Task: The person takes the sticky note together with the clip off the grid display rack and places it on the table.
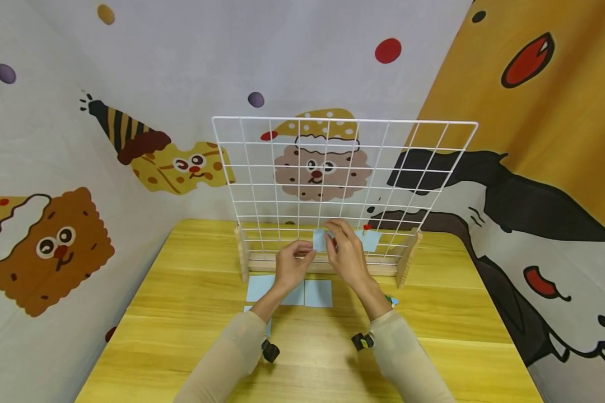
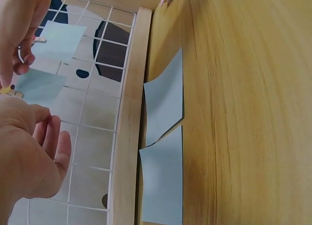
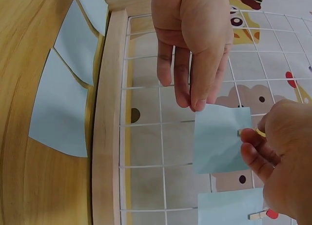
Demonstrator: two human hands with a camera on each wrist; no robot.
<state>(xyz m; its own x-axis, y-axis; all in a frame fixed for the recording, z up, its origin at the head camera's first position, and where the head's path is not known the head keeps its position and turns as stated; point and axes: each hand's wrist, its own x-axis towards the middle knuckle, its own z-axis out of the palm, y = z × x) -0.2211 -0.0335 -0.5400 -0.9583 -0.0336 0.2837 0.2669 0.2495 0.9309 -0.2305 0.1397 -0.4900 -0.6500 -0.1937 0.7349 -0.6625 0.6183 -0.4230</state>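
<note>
A light blue paper square (image 3: 219,147) lies against the white wire grid (image 1: 282,193). My right hand (image 1: 347,252) pinches a small wooden clothespin (image 3: 240,132) with a yellow ornament at that square's upper edge; the fingers partly cover the clip. At the lower left corner of the same square, the thumb and fingertips of my left hand (image 1: 293,266) pinch the paper. Just to the right, a second blue square (image 1: 370,240) hangs from the grid by a clothespin with a red ornament (image 1: 366,228).
Wooden feet (image 1: 407,260) and a wooden base bar (image 3: 108,122) support the grid on the wooden table (image 1: 181,313). Several loose blue paper squares (image 1: 319,294) lie in front of it. Small colored clips (image 1: 392,301) sit beside my right wrist. A patterned curtain (image 1: 181,56) surrounds the table.
</note>
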